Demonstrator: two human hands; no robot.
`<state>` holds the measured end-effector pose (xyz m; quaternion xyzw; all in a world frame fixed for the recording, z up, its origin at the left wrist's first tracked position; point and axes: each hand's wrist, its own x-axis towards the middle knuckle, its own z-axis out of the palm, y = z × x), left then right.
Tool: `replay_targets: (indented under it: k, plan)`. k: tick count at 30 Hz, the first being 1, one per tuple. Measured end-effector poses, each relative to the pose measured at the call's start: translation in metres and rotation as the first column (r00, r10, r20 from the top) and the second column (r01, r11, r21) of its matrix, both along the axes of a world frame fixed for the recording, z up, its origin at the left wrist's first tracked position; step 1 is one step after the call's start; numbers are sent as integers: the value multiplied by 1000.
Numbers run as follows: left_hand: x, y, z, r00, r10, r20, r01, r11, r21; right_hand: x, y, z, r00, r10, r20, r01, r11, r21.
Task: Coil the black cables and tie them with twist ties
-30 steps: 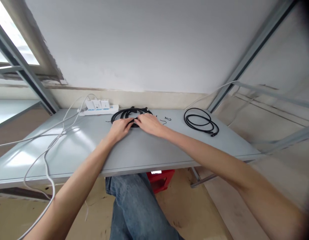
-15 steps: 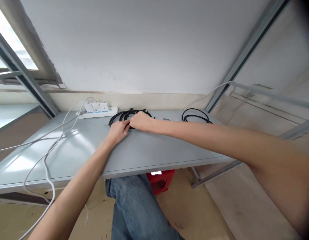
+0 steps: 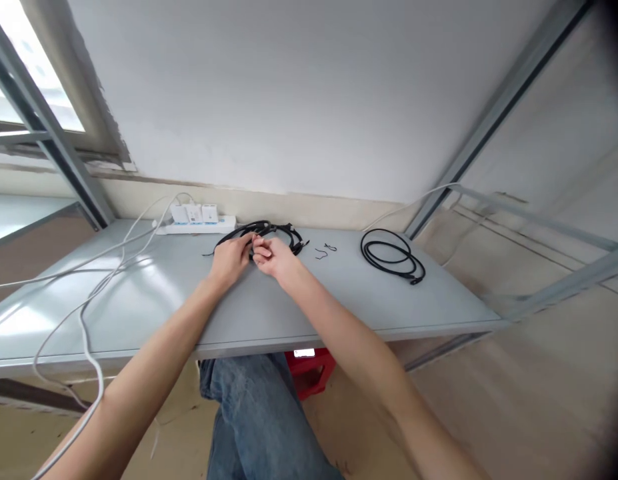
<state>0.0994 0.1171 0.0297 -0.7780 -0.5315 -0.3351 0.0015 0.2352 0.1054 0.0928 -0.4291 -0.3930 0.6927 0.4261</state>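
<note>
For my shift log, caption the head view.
Both hands at a black cable bundle on a grey table, another coil to the right.

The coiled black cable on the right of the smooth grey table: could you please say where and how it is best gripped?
I would pinch the coiled black cable by the overlapping strands on its near side, coming from above with the right hand: the loops lie flat on the smooth grey table, and their open centre should leave room to close.

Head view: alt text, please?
Left hand and right hand, close together at the near edge of a black cable coil on a gray desk; thin black strands and another coil lie farther right, a white power strip to the left.
</note>
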Motion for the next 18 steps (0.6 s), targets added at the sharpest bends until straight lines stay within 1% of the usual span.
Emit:
replay_targets:
  k: [1,2,3,4,5,6,7,8,9,10,11,12,14,16,18]
  plan:
    - [-2,0,-1,1000,-4,-1,4,1000,3,-1,-1,-2,1000,-10,11,10,1000,24]
    - [-3,1,-3,1000,-6,-3,6,1000,8,-1,-1,-3,998,-5,65,1,998,55]
    - [-4,2,-4,1000,-8,-7,8,1000,15,2,-1,-3,985,11,174,-29,995,100]
    - [-5,2,-6,1000,-12,-13,12,1000,23,5,-1,-3,941,27,337,-86,983,162]
    - [-5,3,-7,1000,-20,-21,20,999,29,9,0,-2,848,11,530,-163,956,242]
    - [-5,4,-8,999,-32,-34,33,999,30,14,-1,0,703,-61,709,-255,909,330]
    - [-4,4,-9,997,-49,-52,50,998,26,17,-1,2,525,-181,831,-358,839,409]
    - [-2,5,-10,996,-62,-69,63,998,19,20,-3,4,350,-319,881,-463,758,459]
    - [-1,6,-12,994,-68,-84,69,998,12,21,-5,6,207,-438,875,-561,679,473]
    - [0,6,-13,993,-68,-95,69,998,7,21,-8,6,100,-521,848,-643,616,455]
    - [1,7,-15,993,-63,-102,64,998,2,21,-10,6,24,-566,824,-711,570,412]
    - [1,7,-16,993,-60,-105,60,998,-1,20,-12,5,-31,-582,813,-765,537,355]
    - [1,7,-16,991,-76,-113,75,997,-14,18,-13,1,-100,-583,806,-824,503,261]
    - [1,5,-16,986,-108,-123,105,994,-32,20,-11,-5,-130,-566,814,-840,499,212]
    - [1,5,-14,984,-124,-128,119,992,-45,23,-7,-11,-135,-551,823,-846,497,194]
